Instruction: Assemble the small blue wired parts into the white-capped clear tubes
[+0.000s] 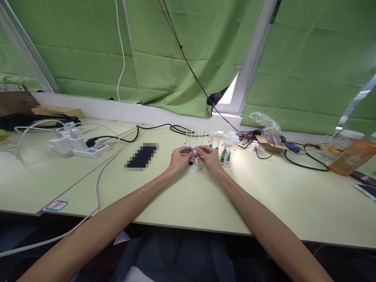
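Observation:
Both my hands meet over the pale green table point(182, 196). My left hand point(178, 158) is closed in a pinch on a small blue part with thin wire legs point(190, 150). My right hand point(209, 156) is also pinched, its fingertips touching the same small blue part. A white round cap point(194, 169) lies on the table just below the fingers. Clear plastic tubes with white caps point(227, 150), holding small green and blue pieces, stand right beside my right hand.
A white power strip with plugs and cables point(76, 144) sits at the left. A dark blurred flat object point(141, 156) lies left of my hands. Black cables, a plastic bag and small box point(268, 137), and an orange bottle point(351, 156) crowd the right. Green curtains hang behind.

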Demonstrator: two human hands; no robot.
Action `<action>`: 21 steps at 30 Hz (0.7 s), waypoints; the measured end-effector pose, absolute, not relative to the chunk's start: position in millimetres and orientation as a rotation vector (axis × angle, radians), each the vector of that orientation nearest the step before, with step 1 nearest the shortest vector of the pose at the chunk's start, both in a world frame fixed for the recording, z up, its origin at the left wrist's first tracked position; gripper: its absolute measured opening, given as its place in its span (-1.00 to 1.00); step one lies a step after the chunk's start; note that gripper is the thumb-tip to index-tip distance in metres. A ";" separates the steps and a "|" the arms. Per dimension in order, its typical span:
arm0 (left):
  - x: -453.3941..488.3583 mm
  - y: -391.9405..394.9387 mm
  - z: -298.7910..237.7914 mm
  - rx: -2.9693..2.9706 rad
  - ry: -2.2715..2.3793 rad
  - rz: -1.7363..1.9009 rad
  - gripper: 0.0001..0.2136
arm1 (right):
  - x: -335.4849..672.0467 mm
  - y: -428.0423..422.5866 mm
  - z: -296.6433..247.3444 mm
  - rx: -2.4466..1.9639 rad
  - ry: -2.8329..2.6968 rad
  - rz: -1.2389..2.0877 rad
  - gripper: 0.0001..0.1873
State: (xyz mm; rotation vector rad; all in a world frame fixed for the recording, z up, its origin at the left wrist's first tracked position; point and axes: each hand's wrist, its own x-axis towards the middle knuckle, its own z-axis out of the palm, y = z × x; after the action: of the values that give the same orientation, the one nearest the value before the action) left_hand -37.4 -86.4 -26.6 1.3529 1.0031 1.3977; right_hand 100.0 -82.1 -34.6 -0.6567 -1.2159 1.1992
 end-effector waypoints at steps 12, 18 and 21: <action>-36.3 -86.7 -28.8 1.370 0.984 1.390 -0.70 | 97.7 -88.8 -30.4 -0.712 -1.260 1.085 -0.66; -36.1 -88.0 -28.9 1.408 0.978 1.373 -0.72 | 97.2 -93.5 -26.3 -0.715 -1.263 1.055 -0.64; -35.8 -88.6 -28.3 1.414 0.982 1.366 -0.73 | 97.6 -94.5 -25.6 -0.725 -1.269 1.037 -0.62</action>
State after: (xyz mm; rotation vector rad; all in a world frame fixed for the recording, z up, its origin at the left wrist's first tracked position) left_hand -35.8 -88.6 -28.3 1.4141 0.9817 1.3660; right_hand 97.6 -94.5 -25.6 -0.7249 -1.2691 1.0372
